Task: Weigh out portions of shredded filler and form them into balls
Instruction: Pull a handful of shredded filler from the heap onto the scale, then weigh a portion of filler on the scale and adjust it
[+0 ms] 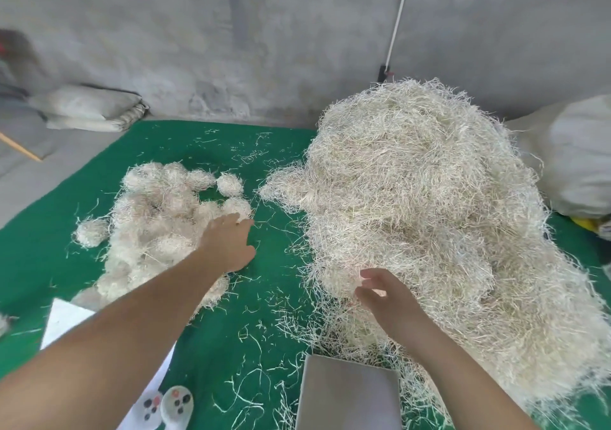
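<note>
Both hands slack: left hand (228,244) by balls (158,218), right hand (383,294) at filler pile (429,218) (fingertips blurred)

1. A strip of green mat (264,297) runs near to far between the cluster of formed balls (158,224) on the left and the big shredded filler heap (429,218) on the right.
2. Near, a grey scale platform (347,393) blocks the strip's right side.
3. Far left mat lies bare apart from stray shreds.
</note>
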`<action>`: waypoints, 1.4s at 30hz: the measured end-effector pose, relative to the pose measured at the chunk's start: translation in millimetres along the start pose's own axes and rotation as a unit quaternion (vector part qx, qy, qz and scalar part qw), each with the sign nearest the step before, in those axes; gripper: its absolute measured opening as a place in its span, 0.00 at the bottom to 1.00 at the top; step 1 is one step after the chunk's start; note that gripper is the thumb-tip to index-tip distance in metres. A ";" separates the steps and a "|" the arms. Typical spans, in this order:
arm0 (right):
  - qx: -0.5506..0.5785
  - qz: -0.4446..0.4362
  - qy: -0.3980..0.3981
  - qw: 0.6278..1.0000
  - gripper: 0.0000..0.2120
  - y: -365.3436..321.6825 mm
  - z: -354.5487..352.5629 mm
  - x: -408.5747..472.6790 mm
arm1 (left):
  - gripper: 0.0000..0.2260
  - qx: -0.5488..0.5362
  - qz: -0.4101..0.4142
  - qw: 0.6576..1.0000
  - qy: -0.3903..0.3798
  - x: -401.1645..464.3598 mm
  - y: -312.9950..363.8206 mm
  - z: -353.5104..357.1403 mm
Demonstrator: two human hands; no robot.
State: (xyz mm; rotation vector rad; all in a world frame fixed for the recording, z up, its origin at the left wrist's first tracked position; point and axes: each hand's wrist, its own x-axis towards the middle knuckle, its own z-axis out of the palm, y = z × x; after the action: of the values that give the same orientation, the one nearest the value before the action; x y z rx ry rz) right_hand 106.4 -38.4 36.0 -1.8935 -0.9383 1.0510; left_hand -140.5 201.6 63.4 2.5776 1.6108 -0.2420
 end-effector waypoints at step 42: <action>-0.243 -0.102 0.192 0.945 0.53 28.1 -72.7 34.7 | 0.14 -0.770 0.032 0.637 -0.022 -48.2 235.1 14.5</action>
State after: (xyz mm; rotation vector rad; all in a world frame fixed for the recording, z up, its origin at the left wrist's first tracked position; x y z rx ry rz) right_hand 191.3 -40.0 27.2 -2.2254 -1.1993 0.3170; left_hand 48.8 53.5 56.6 1.1564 0.8239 0.7562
